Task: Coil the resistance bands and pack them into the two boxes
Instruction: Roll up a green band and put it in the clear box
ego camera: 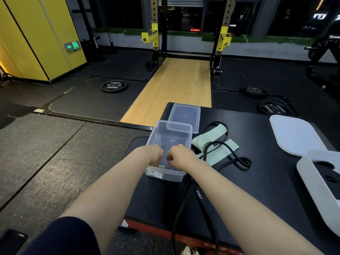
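Both hands reach down into the clear plastic box (170, 142) that stands near the left edge of a black padded platform (257, 181). The left hand (152, 155) and right hand (179, 157) sit side by side over the near end of the box, fingers curled downward; what they hold cannot be told, since the fingertips are hidden behind the knuckles. Something pale green and flat lies at the bottom of the box beneath them. The box's clear lid (184, 116) leans on its far rim. Just right of the box, a pale green flat band (207, 142) lies loosely spread, crossed by a thin black loop band (231, 159). A wider black band marked KDST (199, 197) runs from under the right forearm down over the platform's near edge. At the far right stand a white box (312, 173) holding something black, and its white lid (294, 133) beyond it. Weight plates (114, 86) lie on the gym floor behind.
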The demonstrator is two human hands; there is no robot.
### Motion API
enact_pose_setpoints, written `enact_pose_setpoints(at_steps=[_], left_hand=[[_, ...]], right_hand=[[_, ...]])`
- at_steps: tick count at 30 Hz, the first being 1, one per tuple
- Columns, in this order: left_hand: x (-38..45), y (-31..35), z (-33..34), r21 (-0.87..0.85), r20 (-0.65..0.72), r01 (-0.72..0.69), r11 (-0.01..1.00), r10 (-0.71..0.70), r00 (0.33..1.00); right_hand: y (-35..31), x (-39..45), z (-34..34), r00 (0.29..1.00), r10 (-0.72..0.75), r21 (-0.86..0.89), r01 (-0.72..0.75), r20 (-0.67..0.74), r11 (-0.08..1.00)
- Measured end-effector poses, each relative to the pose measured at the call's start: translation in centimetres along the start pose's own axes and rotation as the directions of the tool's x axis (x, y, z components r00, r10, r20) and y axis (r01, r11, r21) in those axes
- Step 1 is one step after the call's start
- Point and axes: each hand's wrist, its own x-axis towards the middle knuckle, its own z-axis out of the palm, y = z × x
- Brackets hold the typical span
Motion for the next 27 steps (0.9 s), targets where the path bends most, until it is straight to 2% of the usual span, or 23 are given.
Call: enact_pose_setpoints(at_steps=[3,9,14,21,27], left_hand=[[-0.2,0.0,0.1,0.007,-0.042,-0.003,1.000,0.003,0.999],[-1.2,-0.3,-0.2,-0.052,-0.113,-0.006,0.999,0.000,0.994],[-1.4,0.0,-0.4,-0.117,-0.265,-0.009,0.993,-0.023,0.964],[-2.2,2.4,-1.6,-0.211,-0.450,-0.120,0.970,0.013,0.893],[-1.6,6.9,-2.3,-0.152,-0.553,-0.216,0.965,0.098,0.827]], right_hand=[[0.9,-0.8,-0.1,0.995,-0.006,-0.002,0.006,-0.095,1.000],[2.0,-2.7,-0.5,0.979,-0.054,0.037,0.062,-0.197,0.997],[3.3,-4.3,-1.0,0.965,-0.045,0.106,0.074,-0.259,0.992],[7.6,-7.1,-1.3,0.957,0.080,0.171,-0.033,-0.278,0.985],[11.9,-9.5,-0.5,0.951,0.182,0.135,-0.151,-0.252,0.979]])
